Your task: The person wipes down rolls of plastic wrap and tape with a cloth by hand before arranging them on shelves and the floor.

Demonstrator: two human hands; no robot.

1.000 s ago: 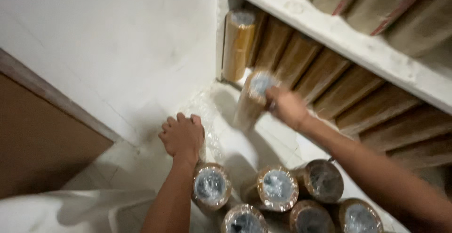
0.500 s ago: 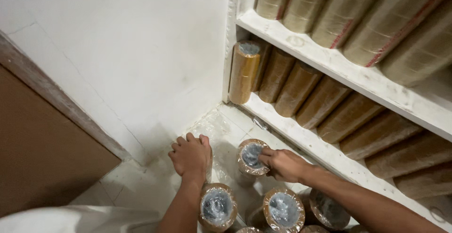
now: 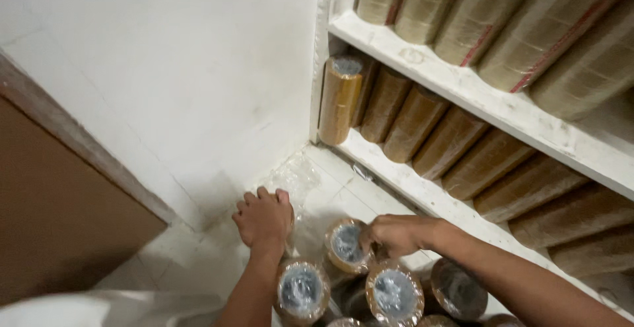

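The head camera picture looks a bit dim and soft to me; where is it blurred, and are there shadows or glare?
In the head view the light is dim and yellowish; the right hand on a wrapped tape roll is slightly smeared, as is the left hand beside it; the shelf rolls at right fade into soft shadow; the white wall shows a grey shadow near the floor; no harsh glare, only faint sheen on the plastic wrap.

The right hand's [image 3: 396, 234] fingers hide part of the wrapped tape stack's [image 3: 345, 244] rim.

Dim, warm indoor light is falling evenly. Soft shadows are pooling under the shelf [image 3: 489, 106] at right. Edges are blurring slightly.
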